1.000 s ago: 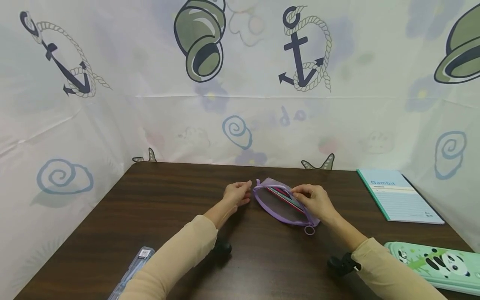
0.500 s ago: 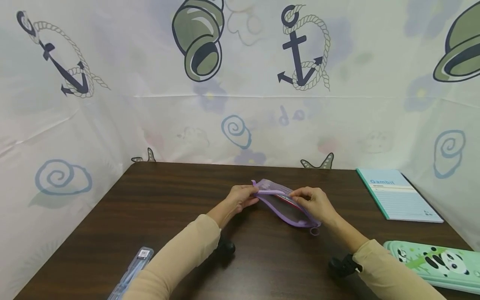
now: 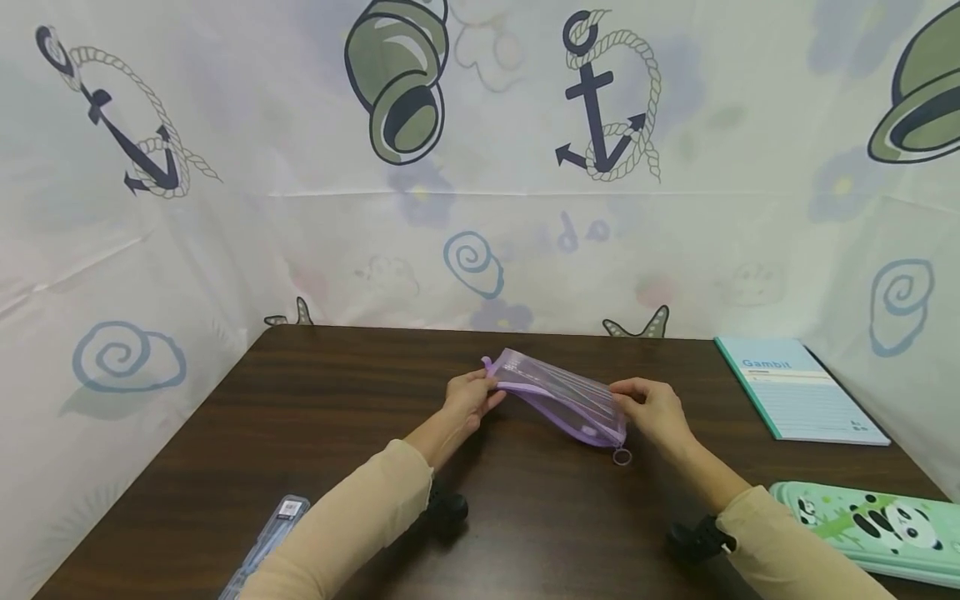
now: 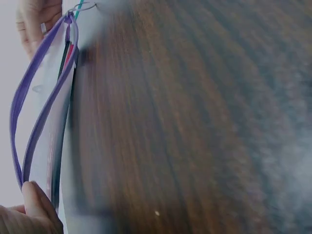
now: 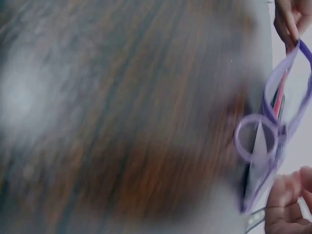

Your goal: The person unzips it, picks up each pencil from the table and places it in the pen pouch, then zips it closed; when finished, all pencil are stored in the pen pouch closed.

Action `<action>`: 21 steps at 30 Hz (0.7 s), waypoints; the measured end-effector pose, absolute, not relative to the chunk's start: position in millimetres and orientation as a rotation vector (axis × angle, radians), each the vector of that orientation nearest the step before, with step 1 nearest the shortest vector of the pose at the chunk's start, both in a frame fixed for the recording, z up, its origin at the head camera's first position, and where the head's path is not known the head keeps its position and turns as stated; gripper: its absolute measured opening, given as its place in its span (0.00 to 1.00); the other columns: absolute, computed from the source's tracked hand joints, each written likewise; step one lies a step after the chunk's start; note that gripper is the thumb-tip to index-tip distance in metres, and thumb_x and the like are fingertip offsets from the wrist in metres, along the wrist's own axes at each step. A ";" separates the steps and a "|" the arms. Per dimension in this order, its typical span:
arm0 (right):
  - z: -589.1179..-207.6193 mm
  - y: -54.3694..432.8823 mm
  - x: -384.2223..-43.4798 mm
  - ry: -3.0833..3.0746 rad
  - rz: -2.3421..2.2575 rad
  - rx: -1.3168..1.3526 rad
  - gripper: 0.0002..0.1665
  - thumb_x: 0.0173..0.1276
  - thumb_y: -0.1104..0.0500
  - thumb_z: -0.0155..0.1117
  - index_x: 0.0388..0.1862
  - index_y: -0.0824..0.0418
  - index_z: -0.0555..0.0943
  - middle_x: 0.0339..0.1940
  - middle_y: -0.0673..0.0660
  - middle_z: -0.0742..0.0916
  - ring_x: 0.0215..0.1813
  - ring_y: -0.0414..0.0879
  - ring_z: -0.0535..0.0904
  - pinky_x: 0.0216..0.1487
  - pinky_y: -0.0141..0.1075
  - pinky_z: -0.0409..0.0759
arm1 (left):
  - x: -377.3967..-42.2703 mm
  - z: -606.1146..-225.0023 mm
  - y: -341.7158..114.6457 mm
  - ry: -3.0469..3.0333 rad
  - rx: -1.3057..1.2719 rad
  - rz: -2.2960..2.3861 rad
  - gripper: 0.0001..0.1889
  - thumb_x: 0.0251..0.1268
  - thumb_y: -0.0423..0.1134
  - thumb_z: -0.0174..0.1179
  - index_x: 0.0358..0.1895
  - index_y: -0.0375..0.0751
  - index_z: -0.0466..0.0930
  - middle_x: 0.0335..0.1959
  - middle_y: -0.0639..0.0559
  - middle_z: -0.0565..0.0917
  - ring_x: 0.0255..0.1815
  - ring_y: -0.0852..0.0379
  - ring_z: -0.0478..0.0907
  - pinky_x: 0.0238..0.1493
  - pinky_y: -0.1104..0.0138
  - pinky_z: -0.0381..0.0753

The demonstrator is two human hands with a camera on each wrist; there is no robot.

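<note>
A see-through pencil pouch [image 3: 558,392] with purple zipper trim is tilted above the dark table, its mouth unzipped toward me. My left hand [image 3: 468,402] pinches its left end between thumb and fingers. At the other end, my right hand [image 3: 657,414] has thumb and index finger on the pouch's side edge. A purple zipper ring [image 5: 256,138] hangs from the right corner. Inside the mouth, a red stick-like item [image 5: 279,100] and dark ones show in the right wrist view; the pouch wall hides the contents in the head view.
A Gambit notebook [image 3: 802,392] lies at the back right of the dark table [image 3: 322,400]. A green panda pencil case [image 3: 870,529] sits by my right forearm. At the front left, a clear package [image 3: 266,537] is partly covered by my left sleeve.
My left hand has taken hold of the pouch's left end. The pouch has tipped so its far wall shows. My right hand has slid from the upper rim to the right edge.
</note>
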State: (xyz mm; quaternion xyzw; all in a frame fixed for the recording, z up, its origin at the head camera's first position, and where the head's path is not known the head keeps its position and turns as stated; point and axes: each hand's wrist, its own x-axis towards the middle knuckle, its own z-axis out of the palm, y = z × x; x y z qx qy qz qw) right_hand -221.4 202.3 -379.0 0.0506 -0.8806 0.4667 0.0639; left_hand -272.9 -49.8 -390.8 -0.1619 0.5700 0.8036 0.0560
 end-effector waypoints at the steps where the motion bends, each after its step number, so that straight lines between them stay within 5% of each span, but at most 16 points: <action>1: -378.8 203.9 -220.5 -2.669 1.439 0.110 0.12 0.66 0.68 0.58 0.47 0.74 0.79 0.40 0.68 0.84 0.34 0.47 0.82 0.33 0.31 0.84 | -272.7 -391.6 -51.5 1.724 -0.500 2.449 0.23 0.64 0.20 0.50 0.63 0.23 0.63 0.56 0.31 0.72 0.31 0.62 0.79 0.35 0.75 0.84; 5: -379.1 207.9 -216.9 -2.712 1.685 0.029 0.17 0.68 0.68 0.55 0.50 0.81 0.71 0.38 0.70 0.82 0.33 0.47 0.83 0.35 0.36 0.86 | -271.2 -395.0 -57.6 1.714 -0.532 2.462 0.24 0.66 0.20 0.48 0.65 0.23 0.61 0.57 0.31 0.72 0.29 0.64 0.78 0.36 0.76 0.83; 12: -382.9 206.4 -215.6 -2.642 2.163 -0.098 0.29 0.69 0.68 0.54 0.59 0.86 0.57 0.34 0.58 0.81 0.29 0.39 0.80 0.33 0.31 0.85 | -265.7 -398.2 -62.2 1.742 -0.549 2.414 0.24 0.67 0.21 0.47 0.66 0.24 0.60 0.57 0.31 0.72 0.30 0.63 0.78 0.39 0.74 0.83; 21: -382.5 210.3 -222.8 -2.412 2.405 -0.227 0.30 0.70 0.67 0.52 0.63 0.84 0.56 0.29 0.50 0.79 0.29 0.35 0.77 0.32 0.25 0.82 | -262.3 -401.9 -72.9 1.905 -0.452 2.255 0.24 0.65 0.22 0.51 0.64 0.23 0.62 0.59 0.29 0.71 0.42 0.56 0.78 0.47 0.69 0.83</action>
